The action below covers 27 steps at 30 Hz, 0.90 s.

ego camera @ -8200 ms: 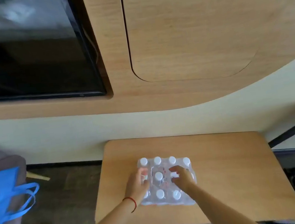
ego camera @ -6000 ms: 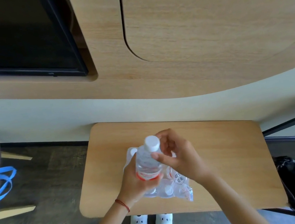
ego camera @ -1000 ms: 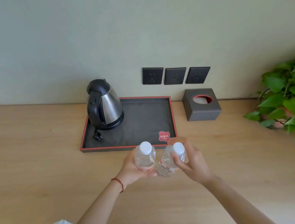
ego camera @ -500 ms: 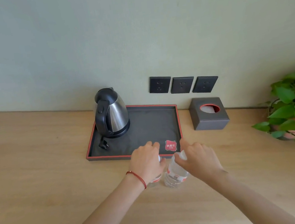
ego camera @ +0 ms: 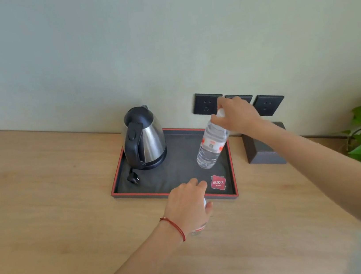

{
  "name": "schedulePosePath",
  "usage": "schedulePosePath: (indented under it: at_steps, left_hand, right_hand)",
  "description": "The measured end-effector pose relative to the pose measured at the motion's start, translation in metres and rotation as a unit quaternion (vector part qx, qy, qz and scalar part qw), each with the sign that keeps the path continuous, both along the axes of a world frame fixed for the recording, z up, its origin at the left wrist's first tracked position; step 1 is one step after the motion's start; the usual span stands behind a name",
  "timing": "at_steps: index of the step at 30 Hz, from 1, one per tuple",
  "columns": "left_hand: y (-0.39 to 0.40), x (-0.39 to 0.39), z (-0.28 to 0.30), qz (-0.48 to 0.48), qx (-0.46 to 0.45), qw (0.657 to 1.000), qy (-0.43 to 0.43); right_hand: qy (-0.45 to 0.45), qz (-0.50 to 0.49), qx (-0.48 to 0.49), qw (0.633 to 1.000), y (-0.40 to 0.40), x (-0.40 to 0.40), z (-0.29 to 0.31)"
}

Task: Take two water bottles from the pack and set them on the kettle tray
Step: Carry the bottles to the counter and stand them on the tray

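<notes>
Since half a second back: right hand (ego camera: 235, 115) gone from the worktop's (ego camera: 45, 202) front up over the kettle tray (ego camera: 233, 176), carrying one water bottle (ego camera: 211, 148) with it; left hand (ego camera: 188, 207) hardly shifted, staying low on the second bottle (ego camera: 199, 230).

Right hand now pinched around the cap and neck of the first bottle, fingers closed over the top. Bottle tilted, base down near or on the dark mat at the tray's right side, well clear of the kettle (ego camera: 143, 138) at the tray's back left (contact with the mat not certain from this angle). Red card (ego camera: 218, 182) lying toward the tray's front right corner, just ahead of the bottle.

Left hand cupped over the second bottle, fingers curled around its upper part, hiding nearly all of it. Second bottle standing on the worktop just outside the tray's front edge, not yet aboard.

Handling, as a judgement: full and sealed, so moderately heavy for its size. Thin clear plastic, likely to dent under a hard squeeze and a little slick. Top-heavy when tilted; best held at the stiff neck under the cap, or around the labelled waist for steadier placing. Upright set-down needed before letting go, or a roll toward the tray's rim likely. Roughly half done.
</notes>
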<state>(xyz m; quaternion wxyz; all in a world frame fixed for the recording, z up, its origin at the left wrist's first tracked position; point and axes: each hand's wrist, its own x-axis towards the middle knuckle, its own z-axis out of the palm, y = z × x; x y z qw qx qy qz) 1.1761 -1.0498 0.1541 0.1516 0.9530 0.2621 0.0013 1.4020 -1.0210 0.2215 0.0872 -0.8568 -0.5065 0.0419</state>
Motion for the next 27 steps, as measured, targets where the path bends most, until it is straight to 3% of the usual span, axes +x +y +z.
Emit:
schedulePosePath:
  at_steps: [9,16,27]
  left_hand:
    - [0.002,0.004,-0.003,0.001,-0.014,1.000,0.013]
    - [0.006,0.004,-0.002,0.008,-0.015,1.000,0.017]
    - [0.001,0.001,0.006,0.011,-0.028,0.999,0.037]
  right_hand:
    - [-0.001,0.053,-0.101,0.993,0.050,0.028,-0.015]
    - [0.047,0.097,-0.095,0.990,0.060,0.043,-0.009]
    - [-0.042,0.101,-0.116,0.987,0.067,0.034,-0.007]
